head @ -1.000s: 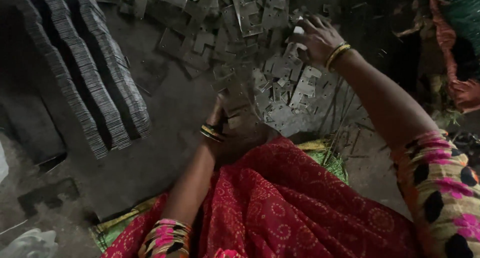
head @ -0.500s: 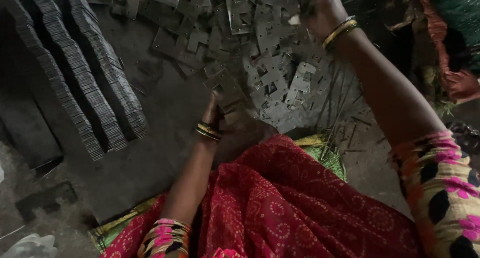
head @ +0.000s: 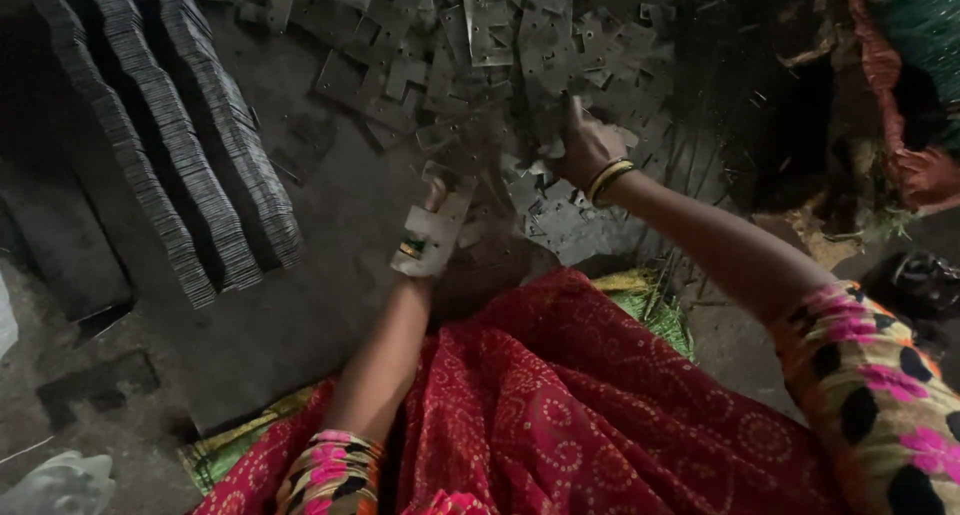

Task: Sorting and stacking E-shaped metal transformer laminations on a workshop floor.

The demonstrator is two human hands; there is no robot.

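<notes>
Two hands at work: left hand (head: 432, 207) closed on small stack of metal plates (head: 428, 240); right hand (head: 585, 145) clenched in loose plate pile (head: 480, 45) on floor (head: 330, 205), beside stacked plate rows (head: 180, 145)

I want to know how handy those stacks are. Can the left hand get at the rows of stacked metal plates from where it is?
Probably yes. The left hand, holding a small metal plate, lies right of the rows of stacked plates, with only bare dark floor between them. Actual reach can't be judged.
</notes>
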